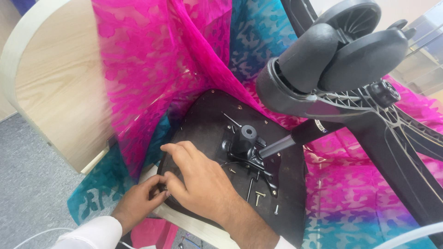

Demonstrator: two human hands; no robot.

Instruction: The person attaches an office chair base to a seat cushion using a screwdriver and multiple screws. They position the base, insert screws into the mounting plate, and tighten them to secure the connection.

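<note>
Upturned office chair seat underside, black and flat, lying on pink and teal patterned cloth. Right hand spread palm-down on the near left part of the seat, fingers loosely curled, gripping nothing visible. Left hand just below and left of those fingers, at the seat edge, fingertips pinched together on a small dark part; too small to identify. Black tilt mechanism bolted right of the right fingers, metal gas cylinder running from it toward the star base with casters. Loose screws lying right of the wrist. Pale wood tabletop to the left, beyond the cloth.
</note>
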